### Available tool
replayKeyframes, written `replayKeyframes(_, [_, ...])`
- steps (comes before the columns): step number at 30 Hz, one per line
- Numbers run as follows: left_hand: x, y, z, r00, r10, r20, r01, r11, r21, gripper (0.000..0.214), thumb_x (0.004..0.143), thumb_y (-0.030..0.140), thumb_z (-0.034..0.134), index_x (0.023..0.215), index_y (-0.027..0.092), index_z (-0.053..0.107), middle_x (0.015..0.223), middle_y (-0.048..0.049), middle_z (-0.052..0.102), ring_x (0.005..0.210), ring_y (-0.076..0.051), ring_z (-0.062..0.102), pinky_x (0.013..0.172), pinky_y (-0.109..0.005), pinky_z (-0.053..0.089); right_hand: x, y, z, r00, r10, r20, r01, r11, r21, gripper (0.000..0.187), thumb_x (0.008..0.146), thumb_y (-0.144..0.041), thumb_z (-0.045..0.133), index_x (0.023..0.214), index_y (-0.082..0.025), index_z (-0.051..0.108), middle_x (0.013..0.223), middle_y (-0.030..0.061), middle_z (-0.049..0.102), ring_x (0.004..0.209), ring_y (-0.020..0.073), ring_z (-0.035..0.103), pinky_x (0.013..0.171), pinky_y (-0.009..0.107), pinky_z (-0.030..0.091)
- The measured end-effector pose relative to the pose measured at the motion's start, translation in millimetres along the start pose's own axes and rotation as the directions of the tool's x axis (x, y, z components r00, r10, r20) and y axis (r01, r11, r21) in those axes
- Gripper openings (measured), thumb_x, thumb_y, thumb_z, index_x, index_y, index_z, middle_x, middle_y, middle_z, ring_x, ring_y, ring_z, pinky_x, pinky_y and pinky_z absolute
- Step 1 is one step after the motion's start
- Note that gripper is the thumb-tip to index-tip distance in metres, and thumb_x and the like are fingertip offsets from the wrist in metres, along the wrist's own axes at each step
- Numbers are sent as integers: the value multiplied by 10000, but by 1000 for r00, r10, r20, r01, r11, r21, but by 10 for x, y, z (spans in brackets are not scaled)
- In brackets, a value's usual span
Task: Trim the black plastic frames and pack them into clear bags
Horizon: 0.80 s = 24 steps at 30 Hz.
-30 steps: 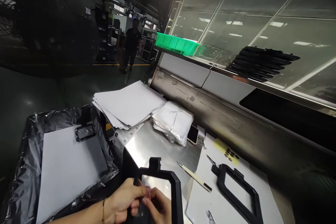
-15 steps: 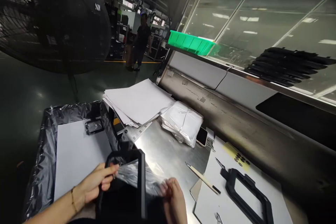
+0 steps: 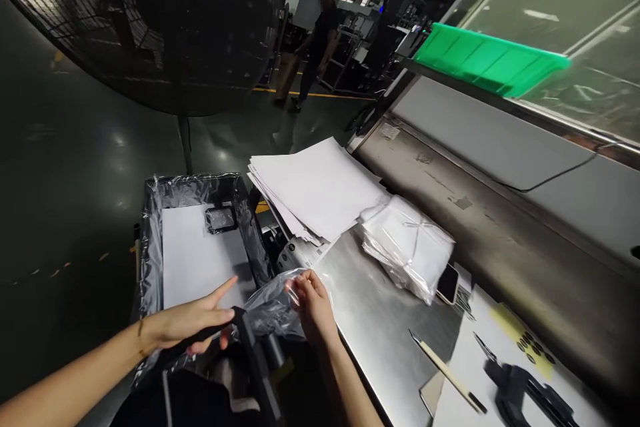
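Observation:
My left hand (image 3: pixel 197 321) grips a black plastic frame (image 3: pixel 256 360) at its upper edge, with the index finger stretched out past it. The frame is tilted on edge, and its lower part merges with dark clothing. My right hand (image 3: pixel 313 300) pinches the mouth of a clear plastic bag (image 3: pixel 273 307). The bag hangs crumpled between the hands, right beside the frame; whether any of the frame is inside it I cannot tell. To the left, a film-lined bin (image 3: pixel 150 260) holds white sheets and a bagged black frame (image 3: pixel 221 219).
On the metal table (image 3: pixel 370 320) lie white paper sheets (image 3: pixel 315 187), a tied stack of clear bags (image 3: pixel 410 240), a phone (image 3: pixel 447 282), a pen-like tool (image 3: pixel 445 370) and another black frame (image 3: pixel 525 393). A green tray (image 3: pixel 490 60) sits above. A large fan (image 3: pixel 165 27) and a person (image 3: pixel 320 40) are beyond.
The view has swung left. My left hand has tipped the frame onto its edge. My right hand has raised the bag's mouth, which was stretched between both hands before.

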<state>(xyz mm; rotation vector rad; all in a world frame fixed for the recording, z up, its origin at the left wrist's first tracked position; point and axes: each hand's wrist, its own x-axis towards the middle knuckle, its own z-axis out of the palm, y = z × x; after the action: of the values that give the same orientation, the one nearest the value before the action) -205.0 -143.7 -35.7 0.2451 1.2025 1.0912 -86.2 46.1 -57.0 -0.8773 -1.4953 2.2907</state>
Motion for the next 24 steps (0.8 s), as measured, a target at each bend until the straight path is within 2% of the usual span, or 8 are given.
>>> replayKeyframes(3, [220, -21, -63, 997, -22, 71, 18, 998, 60, 695, 769, 412, 484, 1323, 204, 121, 535, 9, 589, 313, -45, 347, 363, -179, 230, 18, -47, 223, 981, 65, 180, -40, 989, -141, 249, 779, -354, 485, 662, -205, 322, 544, -66, 496, 392, 43, 294, 384, 167, 200])
replayKeyframes(5, [297, -72, -136, 994, -30, 102, 23, 997, 77, 498, 766, 400, 498, 1183, 155, 383, 491, 41, 540, 309, -36, 335, 348, -173, 239, -28, -112, 283, 954, 111, 277, -39, 967, -252, 253, 774, -379, 480, 660, -212, 328, 539, -59, 517, 384, 49, 263, 390, 181, 208])
replayKeyframes(7, [297, -137, -229, 995, -30, 96, 23, 997, 75, 336, 779, 394, 485, 991, 133, 492, 502, 59, 509, 316, -23, 326, 337, -166, 248, -119, -151, 261, 944, 127, 306, -4, 928, -373, 227, 779, -377, 480, 665, -208, 379, 579, -35, 546, 433, 70, 330, 432, 201, 266])
replayKeyframes(12, [136, -270, -442, 999, -32, 4, 32, 999, 34, 288, 796, 420, 438, 887, 147, 452, 523, 65, 498, 318, -18, 315, 321, -155, 241, -509, 94, 105, 982, 41, 185, 90, 758, -646, 147, 651, -297, 642, 717, -204, 549, 539, -37, 477, 486, 102, 368, 487, 222, 290])
replayKeyframes(14, [79, -285, -482, 999, -33, -19, 33, 999, 15, 308, 776, 424, 457, 912, 149, 438, 503, 61, 501, 315, -24, 316, 323, -154, 244, -637, 271, 140, 985, 25, 171, 103, 709, -698, 125, 688, -318, 602, 692, -197, 570, 517, -20, 481, 456, 112, 382, 466, 232, 297])
replayKeyframes(16, [56, -280, -500, 999, -38, -28, 38, 999, -5, 361, 753, 413, 484, 992, 149, 421, 486, 54, 512, 310, -35, 322, 325, -160, 256, -669, 407, 277, 981, 11, 192, 132, 686, -716, 210, 780, -352, 483, 709, -189, 594, 583, 24, 543, 521, 151, 478, 514, 250, 359])
replayKeyframes(20, [119, -291, -502, 997, -63, -54, 61, 997, -42, 603, 730, 368, 520, 1238, 186, 251, 489, 40, 546, 314, -64, 370, 329, -167, 267, -439, 506, 729, 958, -10, 286, 214, 686, -695, 325, 870, -349, 326, 999, -215, 591, 866, 49, 626, 816, 191, 571, 760, 288, 411])
replayKeyframes(24, [189, -422, -501, 980, -82, -179, 78, 997, -27, 395, 715, 407, 520, 1012, 153, 466, 448, 56, 491, 291, -42, 334, 304, -157, 223, -239, 573, 943, 885, 54, 463, 318, 657, -684, 261, 841, -341, 408, 1000, -313, 613, 854, -2, 654, 818, 185, 598, 746, 277, 441])
